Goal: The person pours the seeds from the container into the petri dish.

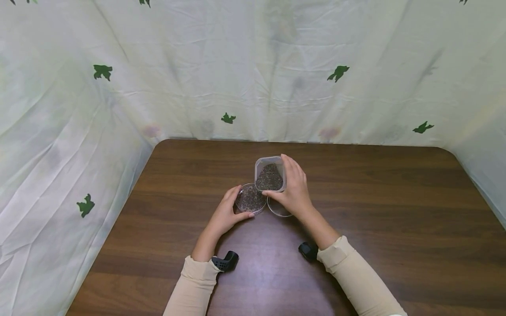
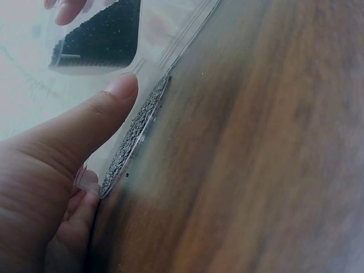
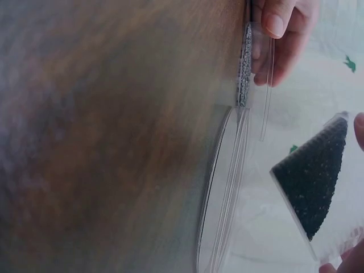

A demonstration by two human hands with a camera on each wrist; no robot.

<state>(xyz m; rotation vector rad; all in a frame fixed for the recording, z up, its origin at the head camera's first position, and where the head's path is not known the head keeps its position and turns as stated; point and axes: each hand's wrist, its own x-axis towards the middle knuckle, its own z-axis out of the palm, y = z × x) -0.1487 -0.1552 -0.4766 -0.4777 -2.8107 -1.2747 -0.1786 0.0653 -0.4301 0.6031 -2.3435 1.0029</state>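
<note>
Right hand (image 1: pixel 295 188): spread wide, gripping tub (image 1: pixel 270 160)
Tub: left of right fingers, raised, tilted
Left hand (image 1: pixel 226 215): fingers and thumb apart, holding dish (image 1: pixel 260 210)
Dish: right of left fingers, lower than tub

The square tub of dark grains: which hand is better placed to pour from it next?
Probably the right hand: it holds the square tub raised and tilted near the round dish of grains. The left hand holds that dish, so seems better placed to steady it.
</note>
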